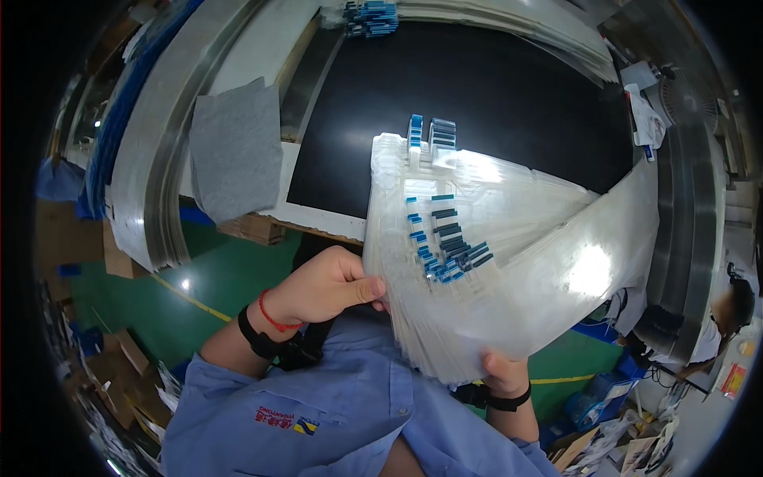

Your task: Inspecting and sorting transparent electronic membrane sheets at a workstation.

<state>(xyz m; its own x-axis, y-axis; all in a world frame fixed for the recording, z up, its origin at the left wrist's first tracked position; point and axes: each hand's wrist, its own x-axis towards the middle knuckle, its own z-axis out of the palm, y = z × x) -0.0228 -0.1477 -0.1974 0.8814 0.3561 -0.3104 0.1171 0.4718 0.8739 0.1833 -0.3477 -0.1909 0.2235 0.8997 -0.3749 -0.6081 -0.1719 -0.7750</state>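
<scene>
A thick, fanned stack of translucent plastic sheets (548,294) tilts over the near edge of the work table. Blue and dark tabs (449,253) run across it in stepped rows, and two upright bunches of tabs (443,133) stand at its far end. My left hand (338,280) is closed on the stack's left edge, thumb on top. At the near edge my right hand (505,374) grips the stack, its thumb over the top sheet and its other fingers hidden underneath.
A black mat (477,95) covers the table. Another bunch of blue-tabbed sheets (371,19) lies at its far left. A grey cloth (236,151) hangs at the left, beside curved stacked sheets (163,151). A fan (690,97) is at right; cardboard boxes (123,370) sit below.
</scene>
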